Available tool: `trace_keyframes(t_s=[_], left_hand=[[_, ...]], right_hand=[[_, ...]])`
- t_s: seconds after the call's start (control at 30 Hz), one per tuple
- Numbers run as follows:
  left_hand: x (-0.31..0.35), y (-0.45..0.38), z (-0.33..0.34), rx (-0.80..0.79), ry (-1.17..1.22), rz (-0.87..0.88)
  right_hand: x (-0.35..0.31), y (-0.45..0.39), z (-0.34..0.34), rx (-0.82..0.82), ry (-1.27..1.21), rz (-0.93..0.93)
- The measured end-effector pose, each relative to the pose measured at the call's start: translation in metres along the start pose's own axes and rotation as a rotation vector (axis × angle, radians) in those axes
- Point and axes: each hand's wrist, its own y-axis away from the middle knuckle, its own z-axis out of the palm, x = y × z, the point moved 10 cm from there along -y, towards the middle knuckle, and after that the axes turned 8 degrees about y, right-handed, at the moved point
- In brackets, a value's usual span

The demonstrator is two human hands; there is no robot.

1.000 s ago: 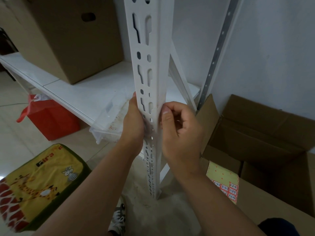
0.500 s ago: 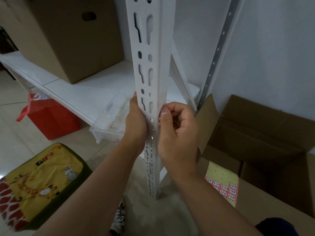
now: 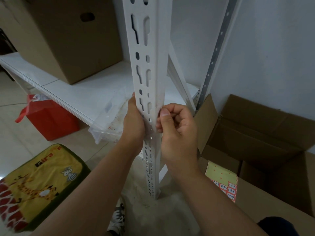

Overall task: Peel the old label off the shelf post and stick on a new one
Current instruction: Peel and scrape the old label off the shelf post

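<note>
The white slotted shelf post [image 3: 146, 48] stands upright in the middle of the view. My left hand [image 3: 134, 123] wraps around its left edge at about shelf height. My right hand [image 3: 177, 128] is at the post's right face, thumb and forefinger pinched together on a thin pale remnant of the old label [image 3: 159, 108], which shows faint reddish smudges. A sheet of new red labels [image 3: 227, 189] with handwritten numbers, on yellow-green backing, lies on a cardboard box at the lower right.
A white shelf board [image 3: 71, 92] carries a large cardboard box [image 3: 68, 34]. A clear plastic bin [image 3: 109, 120] sits under the shelf. An open cardboard box [image 3: 265, 133] stands at the right. A red bag [image 3: 49, 118] and a giraffe-print cushion [image 3: 34, 188] are on the floor at the left.
My right hand's fingers have curled in closer to the post face and the thumb has dipped slightly. My left hand keeps the same hold on the post.
</note>
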Motion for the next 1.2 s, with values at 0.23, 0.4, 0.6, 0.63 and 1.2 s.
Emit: trace_keyframes(t_s=[0.23, 0.4, 0.6, 0.63, 1.2], left_hand=[[-0.001, -0.001, -0.002, -0.009, 0.002, -0.014], [0.002, 0.001, -0.002, 0.001, -0.004, 0.001], [0.004, 0.003, 0.002, -0.003, 0.016, 0.013], [0.004, 0.002, 0.003, -0.009, 0.026, 0.009], [0.009, 0.006, -0.007, 0.069, -0.03, 0.03]], right_hand=[[0.0, 0.001, -0.001, -0.061, -0.126, 0.064], [-0.002, -0.002, -0.001, -0.022, 0.021, 0.047], [-0.009, -0.005, 0.002, -0.009, 0.175, -0.014], [-0.011, -0.004, 0.003, -0.006, 0.193, -0.027], [0.016, -0.011, 0.012, -0.335, -0.494, 0.29]])
